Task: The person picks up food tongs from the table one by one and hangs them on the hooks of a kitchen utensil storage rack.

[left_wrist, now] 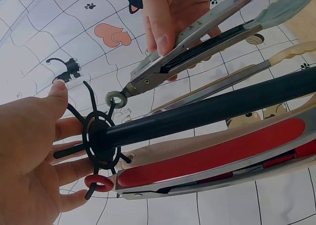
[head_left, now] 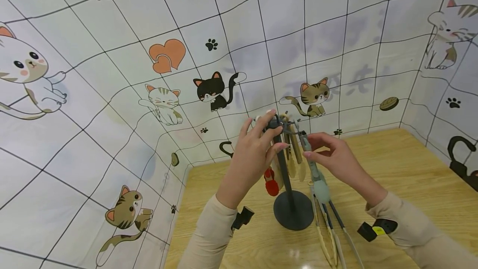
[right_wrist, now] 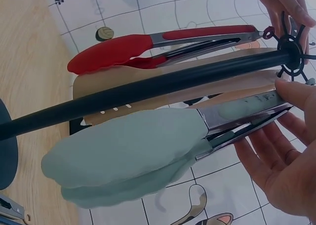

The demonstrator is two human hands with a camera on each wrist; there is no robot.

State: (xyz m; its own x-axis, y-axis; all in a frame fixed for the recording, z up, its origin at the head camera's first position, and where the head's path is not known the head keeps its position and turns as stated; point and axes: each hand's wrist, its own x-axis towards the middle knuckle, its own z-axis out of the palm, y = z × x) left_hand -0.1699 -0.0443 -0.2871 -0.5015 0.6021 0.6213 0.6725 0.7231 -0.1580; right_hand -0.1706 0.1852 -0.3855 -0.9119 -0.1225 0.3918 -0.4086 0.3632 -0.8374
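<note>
A dark utensil stand (head_left: 293, 211) with a ring of hooks (left_wrist: 101, 138) on its pole stands on the table. My left hand (head_left: 254, 148) rests spread over its top, fingers behind the hooks and thumb at one hook's tip. Pale green tongs (right_wrist: 133, 151) hang head down beside the pole, pinched near their upper end by my right hand (head_left: 334, 152). Their green loop (left_wrist: 116, 98) overlaps a hook. Red tongs (right_wrist: 113, 50) hang by a red loop (left_wrist: 98, 183) on the left-hand side. Beige utensils (head_left: 293, 148) hang between, partly behind the pole.
More long-handled tongs (head_left: 328, 227) lie on the wooden table (head_left: 373, 169) right of the stand's base. A cat-print sheet (head_left: 239, 20) with black grid lines covers the walls behind and at both sides, close behind the stand.
</note>
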